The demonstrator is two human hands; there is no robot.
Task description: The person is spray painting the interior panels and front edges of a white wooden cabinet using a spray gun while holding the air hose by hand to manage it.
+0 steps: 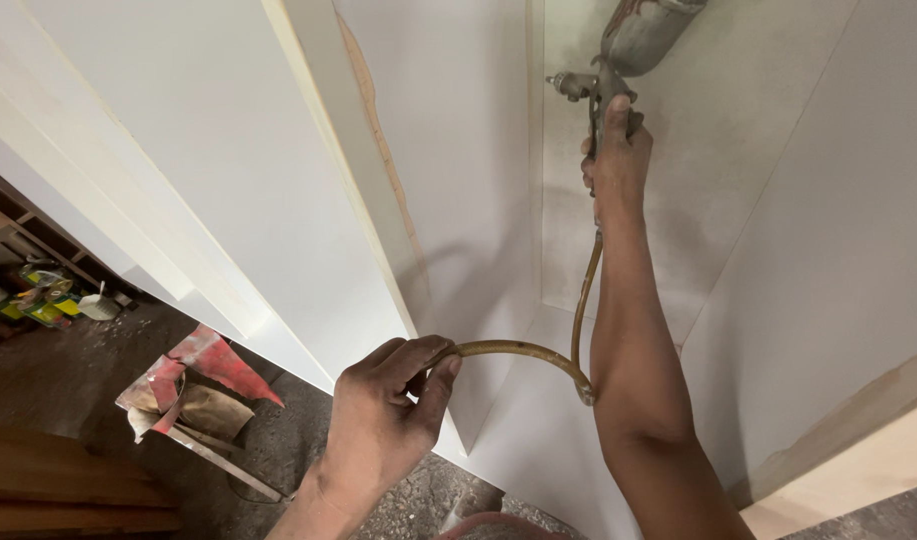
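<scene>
Spray gun of grey metal, dusty, with a round cup on top (618, 60), is high up inside the white painted cabinet of flat boards (458, 150), and its nozzle looks toward the back corner of that cabinet. The right hand (615, 160) is clenched around the handle of the gun, with the arm stretched up into the cabinet, probably so that the nozzle stays near the inner boards. I cannot tell if a finger presses the trigger.

From the handle a thin brownish rubber hose (538, 352) hangs down along the right forearm and then bends in a curve toward the front edge of the cabinet. The left hand (388, 410) grasps the hose there, between the thumb and the bent fingers, just outside the cabinet. It seems to hold the hose away from the painted boards, so the hose does not touch them.

Below the cabinet, to its left side, lies a red and brown crumpled sack (193, 385) on the dark floor. Farther from the cabinet, small cans and tins (38, 295) stand under a wooden shelf.
</scene>
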